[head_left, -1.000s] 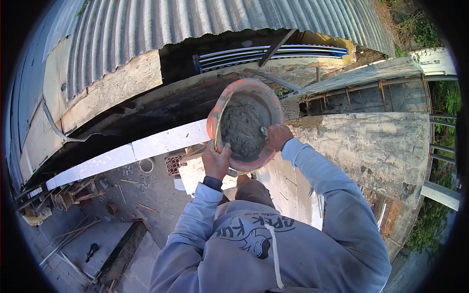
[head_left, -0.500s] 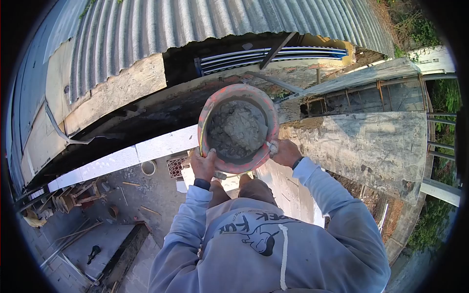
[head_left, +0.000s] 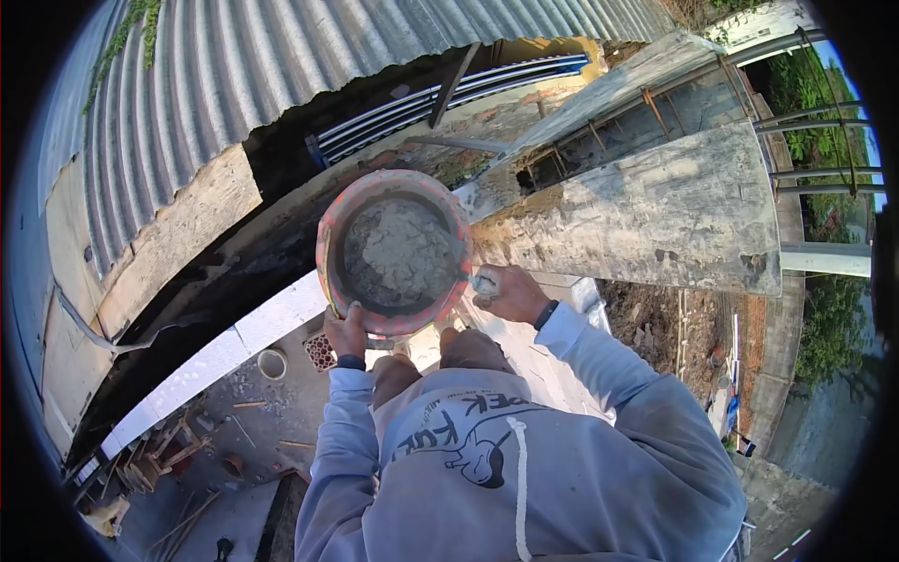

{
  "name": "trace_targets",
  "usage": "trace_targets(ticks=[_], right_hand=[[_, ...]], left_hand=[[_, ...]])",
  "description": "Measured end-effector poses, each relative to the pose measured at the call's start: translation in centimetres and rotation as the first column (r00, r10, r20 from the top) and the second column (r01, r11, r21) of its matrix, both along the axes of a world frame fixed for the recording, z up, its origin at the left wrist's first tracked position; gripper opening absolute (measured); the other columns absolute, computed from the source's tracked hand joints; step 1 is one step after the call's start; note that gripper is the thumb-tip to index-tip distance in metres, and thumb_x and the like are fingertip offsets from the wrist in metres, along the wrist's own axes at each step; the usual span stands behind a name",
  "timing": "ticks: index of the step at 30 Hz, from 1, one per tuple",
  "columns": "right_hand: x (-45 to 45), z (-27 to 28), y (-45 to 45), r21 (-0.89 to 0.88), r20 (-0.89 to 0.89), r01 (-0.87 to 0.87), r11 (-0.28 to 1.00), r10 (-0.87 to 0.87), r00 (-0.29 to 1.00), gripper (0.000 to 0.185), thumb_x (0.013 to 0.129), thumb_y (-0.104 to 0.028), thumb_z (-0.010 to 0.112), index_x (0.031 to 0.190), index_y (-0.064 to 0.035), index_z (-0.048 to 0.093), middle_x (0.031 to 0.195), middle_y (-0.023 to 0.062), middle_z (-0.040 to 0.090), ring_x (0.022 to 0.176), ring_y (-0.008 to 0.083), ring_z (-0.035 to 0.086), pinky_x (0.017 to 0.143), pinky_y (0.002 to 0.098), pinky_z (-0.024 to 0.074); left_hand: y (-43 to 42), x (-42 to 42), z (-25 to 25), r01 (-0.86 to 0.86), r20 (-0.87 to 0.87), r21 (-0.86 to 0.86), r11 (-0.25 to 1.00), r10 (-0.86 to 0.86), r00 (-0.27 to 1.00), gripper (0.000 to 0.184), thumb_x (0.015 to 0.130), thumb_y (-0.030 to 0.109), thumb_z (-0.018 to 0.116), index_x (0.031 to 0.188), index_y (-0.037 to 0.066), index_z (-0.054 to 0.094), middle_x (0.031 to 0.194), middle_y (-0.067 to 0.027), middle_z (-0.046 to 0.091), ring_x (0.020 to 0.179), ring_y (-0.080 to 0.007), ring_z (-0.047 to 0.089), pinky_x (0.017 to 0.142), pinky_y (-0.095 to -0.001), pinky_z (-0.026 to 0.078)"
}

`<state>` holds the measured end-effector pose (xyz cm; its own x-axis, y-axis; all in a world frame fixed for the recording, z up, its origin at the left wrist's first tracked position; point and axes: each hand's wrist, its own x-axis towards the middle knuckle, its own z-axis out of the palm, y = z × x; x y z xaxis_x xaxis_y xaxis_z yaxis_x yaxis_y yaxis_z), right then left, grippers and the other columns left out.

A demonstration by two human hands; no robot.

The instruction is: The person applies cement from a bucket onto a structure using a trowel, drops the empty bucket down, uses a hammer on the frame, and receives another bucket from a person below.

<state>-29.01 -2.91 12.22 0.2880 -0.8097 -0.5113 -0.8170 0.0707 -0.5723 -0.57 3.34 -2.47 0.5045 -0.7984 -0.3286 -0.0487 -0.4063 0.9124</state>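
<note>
A round bucket [head_left: 329, 245] with a worn, red-flecked grey rim is held in front of my body, its mouth facing up toward me. Wet grey concrete [head_left: 403, 253] lies heaped inside. My left hand [head_left: 346, 332] is closed on the near left edge of the rim, thumb on top. On the right side, my right hand [head_left: 513, 296] is closed around a pale, wrapped-looking grip at the rim. Just beyond the bucket runs a wooden formwork trough [head_left: 646, 220], its near end close to the rim. Thin reinforcing bars [head_left: 655, 112] cross the trough's opening.
Corrugated roofing sheets [head_left: 272, 66] overhang the far left. A pale narrow ledge [head_left: 215, 361] crosses below. Far down on the floor [head_left: 272, 403] stand a white bucket [head_left: 272, 363] and scattered timber [head_left: 154, 459]. Metal rails [head_left: 815, 178] stick out at right.
The view has turned, so the formwork sits more tilted and the roof has shifted left. The bucket appears farther left, with both hands still gripping it.
</note>
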Motion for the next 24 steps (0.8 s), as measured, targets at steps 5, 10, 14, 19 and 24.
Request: trace_targets(ticks=[5, 10, 14, 19, 24], right_hand=[[-4.1, 3.1, 0.6, -0.125, -0.041, 0.096, 0.987, -0.102, 0.994, 0.038, 0.071, -0.026, 0.069, 0.102, -0.0056, 0.06, 0.08, 0.0202, 0.063, 0.076, 0.036, 0.062, 0.069, 0.0432, 0.0487], [-6.3, 2.9, 1.0, -0.306, -0.213, 0.233, 0.923, -0.305, 0.928, 0.034, 0.074, -0.027, 0.067, 0.099, -0.0036, 0.059, 0.082, 0.0203, 0.064, 0.078, 0.0366, 0.063, 0.071, 0.0441, 0.0486], [-6.9, -0.7, 1.1, -0.148, -0.135, 0.366, 0.919, -0.385, 0.913, 0.04, 0.075, -0.029, 0.068, 0.102, -0.002, 0.059, 0.087, 0.0208, 0.065, 0.082, 0.0381, 0.062, 0.072, 0.0426, 0.0481], [-8.9, -6.2, -0.5, 0.33, 0.138, 0.552, 0.766, -0.617, 0.775, 0.033, 0.078, -0.025, 0.068, 0.096, 0.0013, 0.06, 0.076, 0.0131, 0.063, 0.068, 0.0238, 0.06, 0.064, 0.0365, 0.0466], [-16.3, -14.0, -9.1, 0.635, 0.291, 0.506, 0.583, -0.788, 0.543, 0.029, 0.08, -0.021, 0.066, 0.097, 0.0014, 0.059, 0.069, 0.01, 0.057, 0.06, 0.0228, 0.057, 0.049, 0.0349, 0.0458]], left_hand=[[0.1, 1.9, -2.6, 0.068, -0.067, 0.028, 0.997, -0.066, 0.996, 0.028, 0.074, 0.011, 0.063, 0.096, -0.006, 0.058, 0.085, -0.0086, 0.062, 0.071, -0.0163, 0.057, 0.065, -0.0307, 0.048], [-0.7, 2.2, -1.5, 0.092, -0.197, 0.005, 0.996, -0.089, 0.976, 0.032, 0.075, 0.006, 0.06, 0.105, -0.006, 0.058, 0.093, -0.0091, 0.064, 0.078, -0.0174, 0.061, 0.07, -0.0306, 0.051], [-0.6, 2.1, -1.2, 0.08, -0.181, 0.053, 0.995, -0.069, 0.981, 0.035, 0.074, 0.007, 0.061, 0.106, -0.005, 0.058, 0.093, -0.0094, 0.064, 0.077, -0.018, 0.062, 0.068, -0.0308, 0.051], [-0.2, 1.8, -0.5, 0.025, -0.214, 0.213, 0.977, 0.022, 0.977, 0.04, 0.074, 0.005, 0.062, 0.113, -0.005, 0.053, 0.099, -0.0098, 0.062, 0.082, -0.0199, 0.061, 0.076, -0.0317, 0.051], [-0.8, 1.3, -0.2, 0.049, -0.079, 0.111, 0.993, -0.04, 0.996, 0.04, 0.073, 0.01, 0.065, 0.109, -0.005, 0.056, 0.097, -0.0102, 0.062, 0.083, -0.019, 0.06, 0.075, -0.0309, 0.05]])
